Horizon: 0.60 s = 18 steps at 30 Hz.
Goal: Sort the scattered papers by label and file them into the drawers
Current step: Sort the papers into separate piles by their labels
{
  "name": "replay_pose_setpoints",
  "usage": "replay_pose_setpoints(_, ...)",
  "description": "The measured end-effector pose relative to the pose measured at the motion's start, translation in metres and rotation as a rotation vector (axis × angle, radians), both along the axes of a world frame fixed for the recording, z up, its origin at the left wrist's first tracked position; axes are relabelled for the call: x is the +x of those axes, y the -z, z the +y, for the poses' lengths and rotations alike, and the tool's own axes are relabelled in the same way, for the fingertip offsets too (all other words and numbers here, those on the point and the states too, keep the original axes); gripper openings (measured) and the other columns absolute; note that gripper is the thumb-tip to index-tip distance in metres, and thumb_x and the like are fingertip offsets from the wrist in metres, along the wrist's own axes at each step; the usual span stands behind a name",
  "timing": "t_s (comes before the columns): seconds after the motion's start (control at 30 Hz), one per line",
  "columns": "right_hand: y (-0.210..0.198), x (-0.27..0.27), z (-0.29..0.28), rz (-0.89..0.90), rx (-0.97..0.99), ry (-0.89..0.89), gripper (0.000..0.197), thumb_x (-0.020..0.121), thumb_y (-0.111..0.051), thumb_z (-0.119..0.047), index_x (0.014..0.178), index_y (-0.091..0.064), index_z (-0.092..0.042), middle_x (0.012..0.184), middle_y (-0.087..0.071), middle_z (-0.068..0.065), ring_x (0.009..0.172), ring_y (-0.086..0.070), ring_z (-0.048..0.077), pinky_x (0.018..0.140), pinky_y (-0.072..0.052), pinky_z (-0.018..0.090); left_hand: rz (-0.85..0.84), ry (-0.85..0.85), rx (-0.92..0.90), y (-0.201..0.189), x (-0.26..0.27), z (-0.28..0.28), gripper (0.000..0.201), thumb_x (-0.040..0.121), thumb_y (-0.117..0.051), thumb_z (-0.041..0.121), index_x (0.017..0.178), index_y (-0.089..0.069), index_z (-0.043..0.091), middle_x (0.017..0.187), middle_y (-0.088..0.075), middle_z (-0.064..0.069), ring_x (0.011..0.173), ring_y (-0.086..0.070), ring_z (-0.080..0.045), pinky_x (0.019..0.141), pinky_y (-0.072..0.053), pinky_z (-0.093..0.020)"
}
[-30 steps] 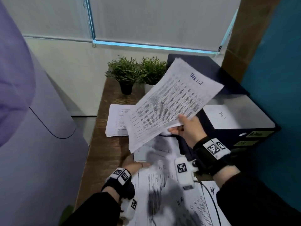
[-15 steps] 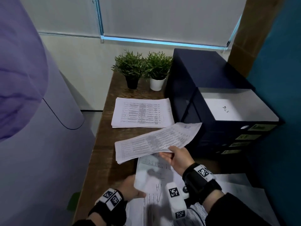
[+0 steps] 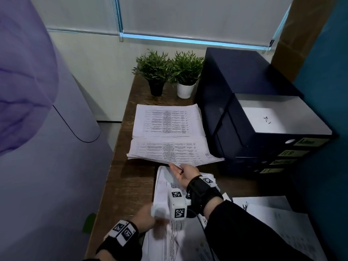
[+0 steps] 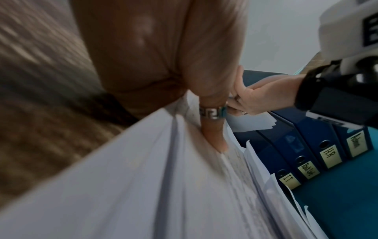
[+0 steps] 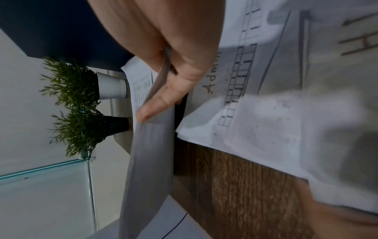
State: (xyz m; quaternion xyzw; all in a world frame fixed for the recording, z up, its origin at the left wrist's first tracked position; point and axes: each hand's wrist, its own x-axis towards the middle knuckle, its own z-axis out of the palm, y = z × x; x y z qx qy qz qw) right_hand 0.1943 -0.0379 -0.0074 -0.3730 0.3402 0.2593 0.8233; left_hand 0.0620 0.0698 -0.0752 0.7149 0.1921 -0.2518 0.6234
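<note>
Sheaf point(image 3: 175, 153) long axis left-right, right hand point(image 3: 185, 173) pinching near edge (over stack point(image 3: 165, 121)); left hand point(image 3: 145, 216) gripping papers point(image 3: 163, 187).

The right hand point(image 3: 185, 174) has lowered its printed sheets point(image 3: 175, 152) from mid-air onto the stack point(image 3: 165, 121) on the tabletop, still pinching their near edge.

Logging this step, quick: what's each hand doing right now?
Left hand: grips a blurred bundle of papers.
Right hand: pinches the near edge of the printed sheets lying over the stack.
</note>
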Motion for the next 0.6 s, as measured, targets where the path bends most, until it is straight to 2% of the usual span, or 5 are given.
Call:
replay_pose_setpoints(0.13, 0.005, 0.014, 0.013, -0.023, -0.043, -0.016, 0.043, 0.094, -0.027, 0.01, 0.137, -0.031, 0.007, 0.12, -0.052, 0.037, 0.072, -0.069, 0.036, 0.036, -0.051, 0.028, 0.098, -0.039, -0.068, -0.004, 0.005, 0.0, 0.012, 0.082, -0.057, -0.003, 0.081, -0.06, 0.008, 0.07, -0.061, -0.008, 0.054, -0.057, -0.013, 0.045, -0.044, -0.02)
replay_pose_setpoints(0.27, 0.005, 0.031, 0.021, -0.03, -0.042, -0.041, 0.043, 0.094, -0.027, 0.01, 0.136, -0.031, 0.006, 0.129, -0.048, 0.036, 0.115, -0.055, 0.043, 0.036, -0.053, 0.03, 0.075, -0.027, -0.094, 0.008, 0.008, 0.003, 0.022, 0.076, -0.066, -0.008, 0.09, -0.057, 0.007, 0.083, -0.058, -0.007, 0.07, -0.056, -0.008, 0.059, -0.048, -0.013)
replay_pose_setpoints(0.4, 0.009, 0.052, 0.029, -0.021, 0.006, -0.028, 0.044, 0.094, -0.027, 0.01, 0.138, -0.03, 0.002, 0.131, -0.047, 0.033, 0.118, -0.052, 0.043, 0.04, -0.055, 0.032, 0.084, -0.019, -0.148, 0.008, 0.012, 0.005, 0.032, 0.078, -0.068, -0.001, 0.107, -0.06, 0.011, 0.095, -0.063, 0.0, 0.081, -0.06, -0.005, 0.059, -0.049, -0.011)
replay_pose_setpoints(0.53, 0.004, 0.059, 0.024, -0.027, 0.061, -0.155, 0.047, 0.096, -0.04, -0.004, 0.141, -0.027, -0.002, 0.136, -0.043, 0.033, 0.123, -0.049, 0.04, 0.071, -0.058, 0.039, 0.079, -0.028, -0.142, 0.005, 0.01, 0.005, 0.033, 0.077, -0.069, -0.001, 0.105, -0.059, 0.012, 0.094, -0.064, 0.001, 0.08, -0.062, -0.003, 0.061, -0.049, -0.012)
replay_pose_setpoints(0.6, -0.007, 0.054, 0.012, -0.019, 0.092, -0.228, 0.049, 0.094, -0.048, -0.014, 0.14, -0.03, -0.006, 0.138, -0.04, 0.031, 0.124, -0.049, 0.039, 0.077, -0.056, 0.042, 0.064, -0.036, -0.113, 0.0, 0.009, 0.003, 0.028, 0.076, -0.07, -0.001, 0.097, -0.06, 0.015, 0.092, -0.064, 0.001, 0.081, -0.061, -0.006, 0.059, -0.049, -0.011)
